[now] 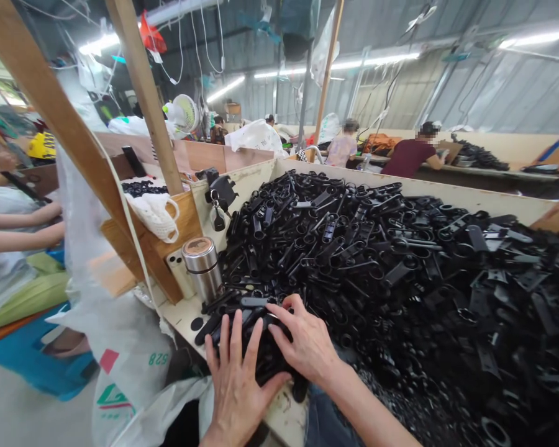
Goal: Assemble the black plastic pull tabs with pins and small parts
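My left hand lies with its fingers spread over a small heap of black plastic parts near the front edge of the table. Close beside it, my right hand reaches in from the right. Its index finger and thumb are apart and touch the same parts; the other fingers are bent and partly hidden. Nothing shows as gripped in either hand. Many of the parts look flat and elongated with a ring at one end. A far larger pile of them rises just beyond and to the right.
A steel thermos flask stands left of the small heap. Wooden posts rise at the left, near a white plastic sack. Keys hang by the bin's low wall. Another person's arms are at far left; more people sit behind.
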`<state>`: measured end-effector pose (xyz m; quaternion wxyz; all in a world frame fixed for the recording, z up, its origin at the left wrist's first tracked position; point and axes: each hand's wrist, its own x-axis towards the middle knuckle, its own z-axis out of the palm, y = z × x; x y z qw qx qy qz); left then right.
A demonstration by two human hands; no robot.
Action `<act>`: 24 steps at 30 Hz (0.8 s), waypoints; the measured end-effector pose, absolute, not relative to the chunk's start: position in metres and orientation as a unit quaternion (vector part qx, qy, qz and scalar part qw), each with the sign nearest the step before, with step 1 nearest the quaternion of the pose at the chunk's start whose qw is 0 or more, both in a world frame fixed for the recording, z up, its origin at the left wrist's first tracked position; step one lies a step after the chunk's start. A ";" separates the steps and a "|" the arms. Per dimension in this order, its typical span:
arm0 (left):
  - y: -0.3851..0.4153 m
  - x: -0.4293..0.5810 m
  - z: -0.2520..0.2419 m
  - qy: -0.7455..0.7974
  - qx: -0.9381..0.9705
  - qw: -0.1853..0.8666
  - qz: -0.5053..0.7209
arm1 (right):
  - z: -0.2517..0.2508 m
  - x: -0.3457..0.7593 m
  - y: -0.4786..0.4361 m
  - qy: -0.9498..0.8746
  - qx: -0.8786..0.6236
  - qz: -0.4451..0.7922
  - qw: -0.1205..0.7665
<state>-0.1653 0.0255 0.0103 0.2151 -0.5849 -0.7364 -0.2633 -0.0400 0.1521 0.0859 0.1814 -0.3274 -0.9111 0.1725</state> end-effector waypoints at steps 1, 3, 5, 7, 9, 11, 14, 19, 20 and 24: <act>0.027 -0.167 0.010 -0.734 -0.593 0.209 -0.258 | 0.088 -0.042 0.154 -0.908 -0.334 0.174 0.185; 0.030 -0.167 0.011 -0.728 -0.600 0.203 -0.262 | 0.093 -0.048 0.160 -0.902 -0.349 0.174 0.185; 0.032 -0.166 0.011 -0.726 -0.592 0.208 -0.281 | 0.098 -0.059 0.165 -0.904 -0.351 0.169 0.173; 0.033 -0.164 0.010 -0.725 -0.581 0.216 -0.301 | 0.102 -0.072 0.170 -0.913 -0.337 0.166 0.157; 0.034 -0.163 0.008 -0.725 -0.577 0.213 -0.311 | 0.106 -0.084 0.173 -0.924 -0.315 0.162 0.144; 0.037 -0.163 0.008 -0.723 -0.580 0.206 -0.313 | 0.109 -0.091 0.177 -0.933 -0.296 0.158 0.132; 0.043 -0.165 0.010 -0.722 -0.582 0.205 -0.312 | 0.116 -0.090 0.187 -0.937 -0.290 0.152 0.118; 0.043 -0.165 0.017 -0.728 -0.593 0.197 -0.282 | 0.126 -0.055 0.210 -0.903 -0.397 0.115 0.113; 0.041 -0.164 0.018 -0.728 -0.596 0.195 -0.276 | 0.126 -0.047 0.214 -0.893 -0.425 0.105 0.110; 0.035 -0.160 0.018 -0.728 -0.598 0.187 -0.277 | 0.119 -0.035 0.217 -0.870 -0.476 0.084 0.092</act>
